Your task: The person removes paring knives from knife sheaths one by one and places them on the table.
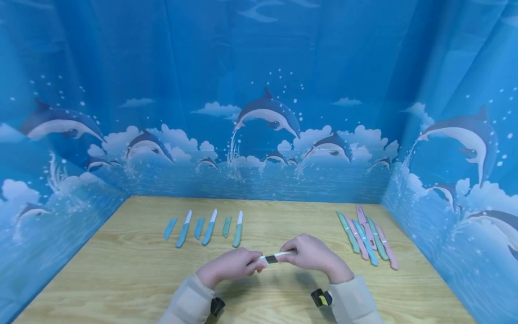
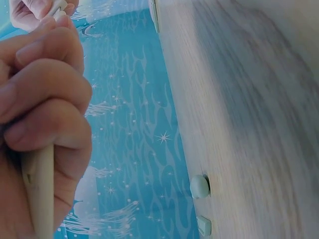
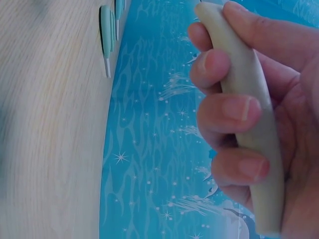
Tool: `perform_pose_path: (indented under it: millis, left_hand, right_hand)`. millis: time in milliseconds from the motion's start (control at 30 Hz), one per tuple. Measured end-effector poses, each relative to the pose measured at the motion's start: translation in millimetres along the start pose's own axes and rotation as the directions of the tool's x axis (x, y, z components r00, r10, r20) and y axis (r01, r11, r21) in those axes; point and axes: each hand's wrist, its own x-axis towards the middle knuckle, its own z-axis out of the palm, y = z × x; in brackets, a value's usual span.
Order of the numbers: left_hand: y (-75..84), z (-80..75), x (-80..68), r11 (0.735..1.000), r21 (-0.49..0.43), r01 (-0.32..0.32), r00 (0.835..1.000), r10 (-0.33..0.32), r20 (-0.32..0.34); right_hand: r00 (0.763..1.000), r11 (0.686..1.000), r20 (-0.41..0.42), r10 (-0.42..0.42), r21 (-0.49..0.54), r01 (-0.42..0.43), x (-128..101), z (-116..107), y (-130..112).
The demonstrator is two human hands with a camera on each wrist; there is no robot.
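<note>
In front of me, both hands hold a cream-white knife across the table's middle. My right hand [image 1: 313, 256] wraps its fingers round the pale knife handle [image 3: 244, 84], the thumb lying along it. My left hand [image 1: 232, 265] grips a cream piece that looks like its sheath [image 2: 39, 194], whose lower end sticks out below the curled fingers in the left wrist view. A short dark stretch, seemingly the blade [image 1: 271, 259], shows between the hands. The fingers hide most of the sheath.
Back left, blue knives [image 1: 209, 227] and a green knife [image 1: 238, 229] lie bare, each beside a matching sheath [image 1: 227, 226]. At the right lies a cluster of several pink, green and blue knives [image 1: 368, 243]. A dolphin-print curtain [image 1: 259, 180] borders the wooden table [image 1: 121, 270].
</note>
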Motion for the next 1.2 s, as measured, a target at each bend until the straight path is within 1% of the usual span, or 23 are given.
perform_pose_path:
  millis: [267,733,1000,1200]
  left_hand:
    - [-4.7,1.3,1.2,1.000,-0.001,0.010,1.000,-0.010,0.000]
    - [-3.9,0.7,0.8,1.000,0.008,0.008,1.000,-0.008,0.002]
    - [-5.4,-0.5,0.1,1.000,0.013,0.010,1.000,-0.010,-0.009]
    - [-5.5,-1.0,0.5,1.000,0.002,0.006,1.000,-0.006,-0.003]
  right_hand:
    - [1.000,1.000,-0.014,-0.005,-0.017,0.005,0.2,0.9,3.2]
    - [1.000,0.999,-0.016,-0.024,-0.022,0.024,0.6,1.0,7.4]
    - [1.000,1.000,-0.014,-0.003,0.006,0.003,-2.2,-3.0,8.2]
    - [1.000,1.000,-0.010,0.006,0.001,-0.006,-4.5,-6.9,6.5]
